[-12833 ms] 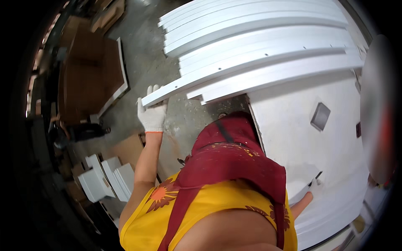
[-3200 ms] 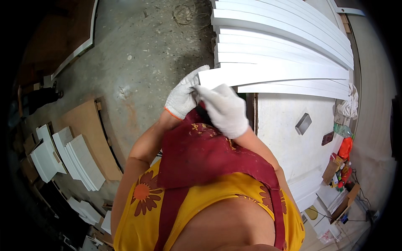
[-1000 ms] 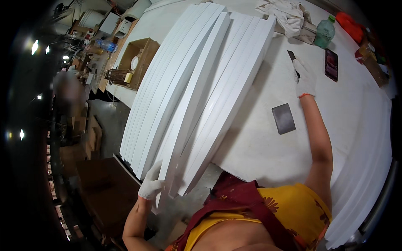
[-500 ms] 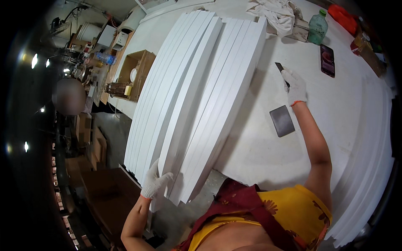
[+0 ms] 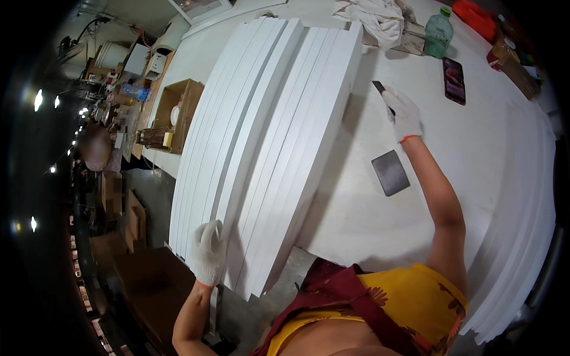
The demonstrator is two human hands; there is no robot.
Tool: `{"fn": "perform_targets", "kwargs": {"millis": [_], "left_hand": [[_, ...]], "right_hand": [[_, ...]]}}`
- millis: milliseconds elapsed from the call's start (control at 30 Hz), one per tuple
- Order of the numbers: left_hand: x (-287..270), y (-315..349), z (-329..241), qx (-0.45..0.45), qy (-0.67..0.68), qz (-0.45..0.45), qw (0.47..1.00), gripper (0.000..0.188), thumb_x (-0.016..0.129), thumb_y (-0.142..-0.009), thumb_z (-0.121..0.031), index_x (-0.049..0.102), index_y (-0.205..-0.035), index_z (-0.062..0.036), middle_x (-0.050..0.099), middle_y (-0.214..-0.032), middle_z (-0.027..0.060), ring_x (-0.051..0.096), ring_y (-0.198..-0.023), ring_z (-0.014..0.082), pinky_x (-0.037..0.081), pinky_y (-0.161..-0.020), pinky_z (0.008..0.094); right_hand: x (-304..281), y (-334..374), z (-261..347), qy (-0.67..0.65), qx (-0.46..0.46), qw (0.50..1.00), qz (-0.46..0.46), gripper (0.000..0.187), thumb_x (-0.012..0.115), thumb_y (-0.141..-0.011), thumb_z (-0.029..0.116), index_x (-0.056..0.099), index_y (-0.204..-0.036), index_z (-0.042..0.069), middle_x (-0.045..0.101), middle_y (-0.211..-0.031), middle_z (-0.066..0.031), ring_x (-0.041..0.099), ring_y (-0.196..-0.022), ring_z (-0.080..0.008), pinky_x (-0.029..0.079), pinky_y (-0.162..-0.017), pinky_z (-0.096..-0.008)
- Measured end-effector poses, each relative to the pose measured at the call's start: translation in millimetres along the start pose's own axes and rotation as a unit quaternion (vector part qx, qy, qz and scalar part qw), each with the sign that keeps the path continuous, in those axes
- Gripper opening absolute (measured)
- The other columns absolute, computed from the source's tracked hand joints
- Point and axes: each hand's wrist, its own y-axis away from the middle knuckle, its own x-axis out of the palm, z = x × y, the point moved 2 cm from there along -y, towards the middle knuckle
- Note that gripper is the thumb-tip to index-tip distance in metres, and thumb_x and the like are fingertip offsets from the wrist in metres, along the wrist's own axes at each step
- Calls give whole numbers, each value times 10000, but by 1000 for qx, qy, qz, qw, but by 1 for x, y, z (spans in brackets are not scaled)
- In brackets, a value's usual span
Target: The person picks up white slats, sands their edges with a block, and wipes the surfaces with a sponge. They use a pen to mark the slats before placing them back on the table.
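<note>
Long white strips [image 5: 261,148] lie side by side in a stack on the white table. One strip [image 5: 252,133] stands higher than those around it. My left hand [image 5: 208,254], in a white knit glove, is at the near end of the strips, touching the left side of the raised one. Its fingers are bent, with a gap at the thumb and nothing seen between them. To the right of the stack, my gloved right hand [image 5: 405,115] is closed on a slim dark tool [image 5: 378,87], whose flat tip sticks out. A dark grey rectangular pad [image 5: 390,172] lies below that hand.
A phone [image 5: 453,81], a green bottle [image 5: 439,33] and white cloth [image 5: 371,21] are at the far right. More white strips [image 5: 516,237] line the right side. A wooden box [image 5: 189,110] stands left of the stack. Another person [image 5: 96,148] is at far left.
My left hand has eased its grip on the raised strip's near end and shifted to its left side. The raised strip sits closer to the left group. My right hand still holds the dark tool.
</note>
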Motion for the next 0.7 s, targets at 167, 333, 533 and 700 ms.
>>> {"fn": "perform_targets", "kwargs": {"millis": [167,333,533,700], "left_hand": [[-10,-9,-8,-58,-80,7,995,736,745,-755,-69,445,-1427,-35,382,-1464,266,290,-1393,479,302,-1115,531],[-18,20,-2,-104,-43,-67,991,745,692,-795,-12,382,-1472,9,319,-1536,262,229,-1456,442,219,-1170,510],[-8,125,-46,-430,194,-399,786,541,431,-1032,-171,313,-1492,89,332,-1565,173,330,-1432,250,238,-1180,361],[44,152,-82,-549,129,-109,818,371,452,-1030,-164,523,-1326,48,589,-1321,112,547,-1209,246,394,-1043,356]], "right_hand": [[26,-73,-2,73,-124,989,-19,311,687,-899,308,726,-992,14,564,-730,28,447,-584,-59,355,-537,-245],[66,-200,8,359,-271,878,-164,469,561,-937,435,686,-1141,32,705,-1074,-173,646,-1004,-317,486,-846,-414],[90,-277,20,692,-229,678,-98,588,575,-868,366,487,-1392,115,511,-1384,-139,488,-1271,-299,383,-1074,-428],[113,-241,55,808,-177,561,-32,602,348,-978,369,335,-1536,144,385,-1544,-44,367,-1404,-241,317,-1114,-436]]}}
